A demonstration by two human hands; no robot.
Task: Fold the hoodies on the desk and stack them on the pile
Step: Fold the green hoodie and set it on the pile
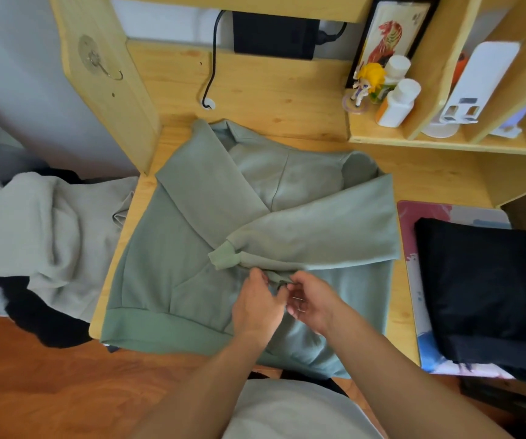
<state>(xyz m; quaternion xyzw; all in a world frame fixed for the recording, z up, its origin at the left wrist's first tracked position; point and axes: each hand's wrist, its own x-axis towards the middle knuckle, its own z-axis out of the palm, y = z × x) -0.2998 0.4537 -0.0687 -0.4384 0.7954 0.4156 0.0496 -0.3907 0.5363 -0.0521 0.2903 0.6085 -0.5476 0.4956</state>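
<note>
I note unfolded hoodies point(43, 223) heaped off the wooden desk's point(255, 99) left edge. Centre desk: green hoodie point(173, 248), sleeves crossed; left hand point(256, 304) and right hand point(312, 301) pinch its fabric. Right: black folded pile point(486, 289) on a mat point(413, 280).

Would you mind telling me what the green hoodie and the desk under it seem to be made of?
The green hoodie looks like thick matte knit, probably cotton fleece: it drapes in soft folds and has ribbed cuffs and hem. The desk looks like pale wood, perhaps pine, with visible grain, knots and a smooth low-sheen finish.
</note>
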